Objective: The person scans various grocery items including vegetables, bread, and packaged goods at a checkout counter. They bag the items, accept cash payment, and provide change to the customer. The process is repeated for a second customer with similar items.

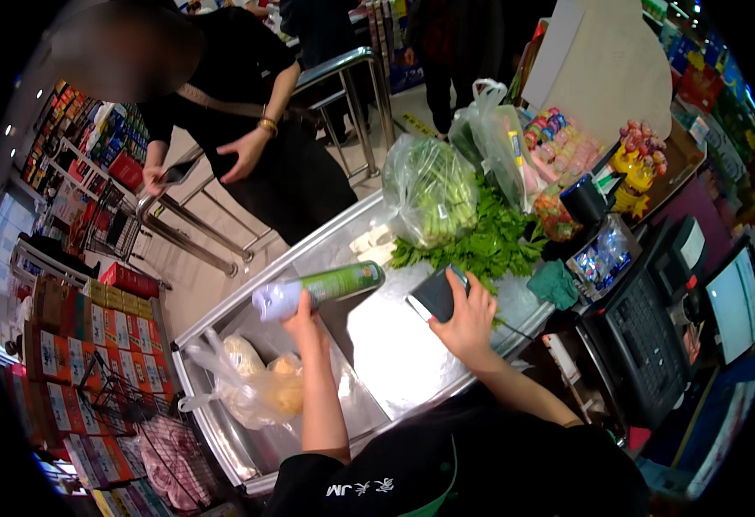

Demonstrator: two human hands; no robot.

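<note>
My left hand is closed around a green aerosol can with a lilac cap, held tilted over the steel checkout counter. In my right hand is a dark handheld scanner, to the right of the can. Bagged green vegetables and loose leafy celery lie beyond my hands, with a pale item beside them. Below and left of my left hand, a clear plastic bag with rounded pale items rests in the counter's sunken section.
A person in black stands across the counter, holding a phone, near steel rails. At right are a candy display, a green cloth, a keyboard and a monitor. A wire basket and stacked boxes stand left.
</note>
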